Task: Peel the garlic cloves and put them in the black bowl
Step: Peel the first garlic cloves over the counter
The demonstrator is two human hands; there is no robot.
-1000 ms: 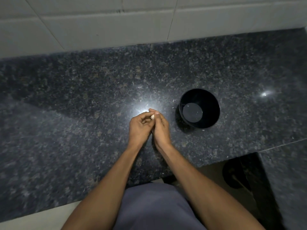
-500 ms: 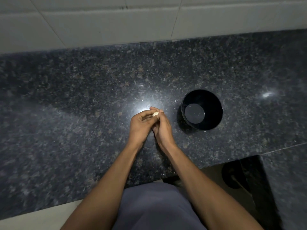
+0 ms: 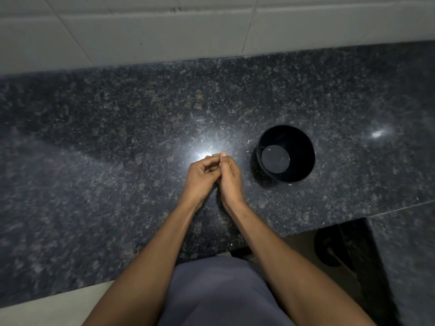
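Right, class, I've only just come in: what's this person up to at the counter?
A person stands at a dark granite counter with both hands together in front of them. The left hand and right hand have their fingertips curled round something small between them, most likely a garlic clove being peeled, though it is almost wholly hidden. The black bowl stands on the counter just to the right of the hands, with no cloves in it, only a few pale flecks. Small bits of pale skin lie scattered near it.
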